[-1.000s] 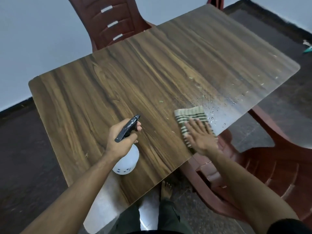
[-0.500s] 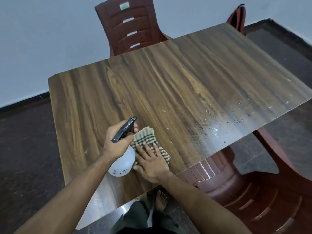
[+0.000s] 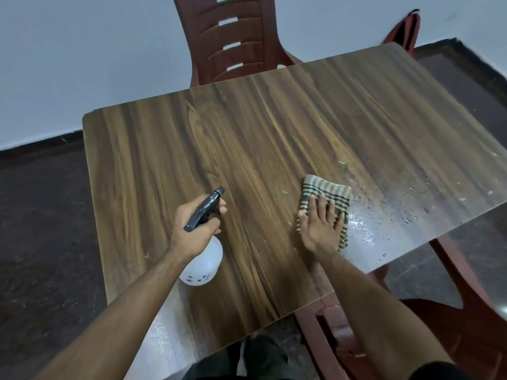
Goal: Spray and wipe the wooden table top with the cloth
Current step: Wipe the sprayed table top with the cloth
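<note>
The wooden table top [image 3: 247, 149] fills the middle of the view. My left hand [image 3: 196, 223] grips a white spray bottle [image 3: 203, 263] by its black trigger head, held just above the table's near left part. My right hand [image 3: 319, 226] lies flat, fingers spread, pressing a green-and-beige striped cloth [image 3: 329, 192] onto the table near its front edge. Water droplets and a wet sheen [image 3: 384, 215] cover the wood to the right of the cloth. A few small green specks lie near the cloth.
A dark red plastic chair [image 3: 230, 39] stands behind the table against the pale wall. Another red chair [image 3: 452, 311] sits at the near right, partly under the table edge. A third red chair back [image 3: 406, 31] shows at the far right. Dark floor surrounds the table.
My right hand slid the cloth left until it was next to the spray bottle, then back right to the edge of the wet patch. My left hand kept hold of the bottle.
</note>
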